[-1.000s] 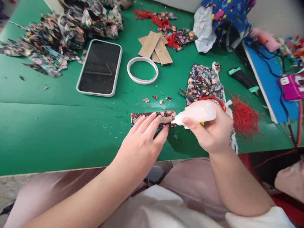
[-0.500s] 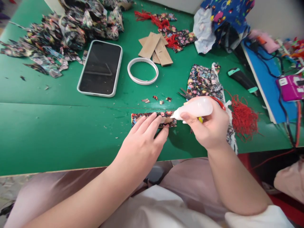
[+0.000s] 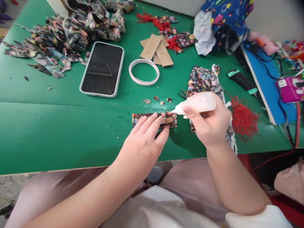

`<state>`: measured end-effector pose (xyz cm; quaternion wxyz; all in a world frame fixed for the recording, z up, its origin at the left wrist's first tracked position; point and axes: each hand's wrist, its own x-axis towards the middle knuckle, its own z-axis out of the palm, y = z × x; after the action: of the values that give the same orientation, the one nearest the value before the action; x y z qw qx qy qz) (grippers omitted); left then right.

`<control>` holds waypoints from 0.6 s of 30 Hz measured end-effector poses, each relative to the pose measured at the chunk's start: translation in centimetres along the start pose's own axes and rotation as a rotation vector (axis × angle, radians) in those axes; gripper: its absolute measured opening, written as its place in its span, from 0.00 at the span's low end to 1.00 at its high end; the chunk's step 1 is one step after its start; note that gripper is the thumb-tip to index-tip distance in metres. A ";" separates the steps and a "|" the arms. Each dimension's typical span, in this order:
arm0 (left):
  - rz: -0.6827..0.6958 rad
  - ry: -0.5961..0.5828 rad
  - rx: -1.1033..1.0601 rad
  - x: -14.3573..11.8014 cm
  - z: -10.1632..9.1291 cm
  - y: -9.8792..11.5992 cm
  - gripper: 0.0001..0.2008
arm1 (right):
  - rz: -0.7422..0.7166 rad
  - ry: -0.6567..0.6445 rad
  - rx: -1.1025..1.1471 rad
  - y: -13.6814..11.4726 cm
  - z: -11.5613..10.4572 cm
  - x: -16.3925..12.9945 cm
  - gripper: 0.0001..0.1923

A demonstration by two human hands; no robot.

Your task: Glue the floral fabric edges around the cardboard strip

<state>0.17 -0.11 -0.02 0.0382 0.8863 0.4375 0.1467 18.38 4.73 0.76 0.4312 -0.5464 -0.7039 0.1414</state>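
Glue bottle tipped to a fabric-wrapped strip that the other hand pins flat.

The strip [image 3: 154, 119] lies on the green table [image 3: 59, 126], just nearer the person than the tape ring [image 3: 143, 72]. The left hand [image 3: 144, 142] presses spread fingertips [image 3: 154, 117] on it, apparently to keep it from sliding. The right hand [image 3: 210, 123], curled round the bottle [image 3: 198, 103], tilts its nozzle onto the strip's right end, wrist raised off the table.
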 end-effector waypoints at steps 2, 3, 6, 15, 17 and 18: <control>0.002 0.005 0.002 0.0 0.0 0.0 0.16 | -0.002 -0.007 0.004 0.2 0.2 0.0 0.15; 0.003 0.005 0.001 0.0 0.0 0.0 0.16 | -0.003 -0.014 0.006 0.2 0.3 0.0 0.15; 0.002 0.001 -0.004 -0.1 0.0 0.0 0.16 | 0.003 -0.026 0.013 0.4 0.4 -0.1 0.15; -0.006 -0.005 -0.022 -0.1 0.0 0.0 0.16 | 0.000 -0.068 -0.017 -0.3 -0.3 -0.2 0.13; -0.008 -0.008 -0.023 -0.1 0.0 0.0 0.16 | 0.003 -0.086 -0.018 -0.5 -0.5 -0.3 0.13; -0.008 -0.007 -0.023 -0.1 -0.1 0.0 0.16 | 0.002 -0.094 -0.019 -0.6 -0.6 -0.3 0.13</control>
<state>0.10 -0.17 0.01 0.0503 0.8847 0.4391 0.1484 18.43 4.04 1.37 0.3925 -0.5440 -0.7240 0.1607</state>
